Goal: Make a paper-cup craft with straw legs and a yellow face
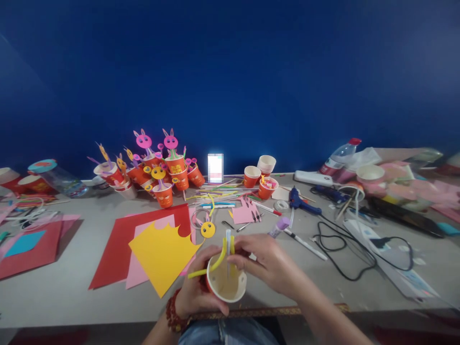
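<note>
My left hand (197, 286) is wrapped round a red paper cup (227, 291), its pale open mouth tilted towards me. A bent yellow pipe cleaner (217, 262) crosses the cup's rim and sticks out on the left. At the far rim the fingers of my right hand (259, 256) are pinched on the yellow pipe cleaner, beside a slim pale upright piece (228, 244) whose kind I cannot make out. A small hole shows in the cup's right wall. Just beyond the cup lies a yellow paper face (207, 229).
Yellow paper (161, 258) lies over pink and red sheets at left. Behind stand decorated cups (163, 195) and plain cups (252, 176). Rightward are a purple-capped glue stick (280, 226), a white pen (305, 244), a blue glue gun (304, 205), and looping black cable (345, 275).
</note>
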{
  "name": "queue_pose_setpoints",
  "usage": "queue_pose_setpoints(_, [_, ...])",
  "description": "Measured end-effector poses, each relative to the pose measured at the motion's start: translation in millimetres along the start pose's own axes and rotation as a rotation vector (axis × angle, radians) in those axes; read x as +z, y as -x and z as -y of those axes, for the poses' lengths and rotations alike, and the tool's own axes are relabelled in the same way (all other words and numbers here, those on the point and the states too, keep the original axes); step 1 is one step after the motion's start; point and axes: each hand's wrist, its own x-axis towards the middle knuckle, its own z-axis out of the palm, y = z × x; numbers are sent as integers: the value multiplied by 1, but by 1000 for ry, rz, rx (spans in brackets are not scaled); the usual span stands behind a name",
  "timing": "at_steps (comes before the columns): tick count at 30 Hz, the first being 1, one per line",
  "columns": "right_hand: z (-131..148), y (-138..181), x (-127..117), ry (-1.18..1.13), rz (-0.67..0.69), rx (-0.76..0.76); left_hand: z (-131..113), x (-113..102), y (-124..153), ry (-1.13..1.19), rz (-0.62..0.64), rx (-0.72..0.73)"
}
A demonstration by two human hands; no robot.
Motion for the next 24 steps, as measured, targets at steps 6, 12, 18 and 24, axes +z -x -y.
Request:
queue_pose_setpoints(6, [0,-2,-3,74,26,16,-1,-1,-1,-8,1,-51])
queue_pose_setpoints(12, [9,-9,-11,65,144,67,-6,4,-7,142,107,-86])
queue_pose_setpoints(18, [8,-10,-6,-79,189,152,-5,2,-9,58,165,-68])
queue_pose_setpoints(24, [-1,-8,2,-153,108,180,-8,1,-12,55,215,-95])
